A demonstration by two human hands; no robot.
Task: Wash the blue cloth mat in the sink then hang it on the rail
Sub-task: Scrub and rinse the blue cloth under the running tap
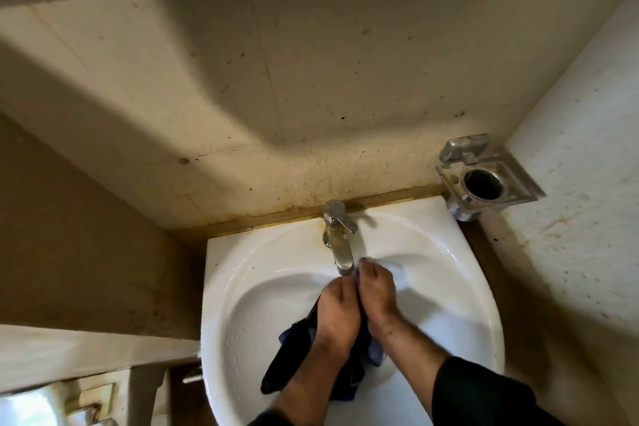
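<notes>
While both my hands work under the tap (338,239), the blue cloth mat (301,353) sits bunched between them, low in the white sink (262,270). My left hand (333,313) has its fingers curled down over the cloth's upper edge, gripping it. My right hand (375,290), touching the left at about 2 o'clock from it, pinches the same bunch, fingertips right up at the spout's mouth. Dark wet folds hang out below my left wrist toward 7 o'clock; a lighter blue corner shows under my right forearm at 5 o'clock. Something pale lies just beyond my right fingertips; cannot tell what. Droplets bead the basin's left wall. Tap lever points toward 4 o'clock. Metal wall holder (484,180) at 2 o'clock from the sink, on stained beige wall. Dark sleeve (484,391) covers my right forearm.
</notes>
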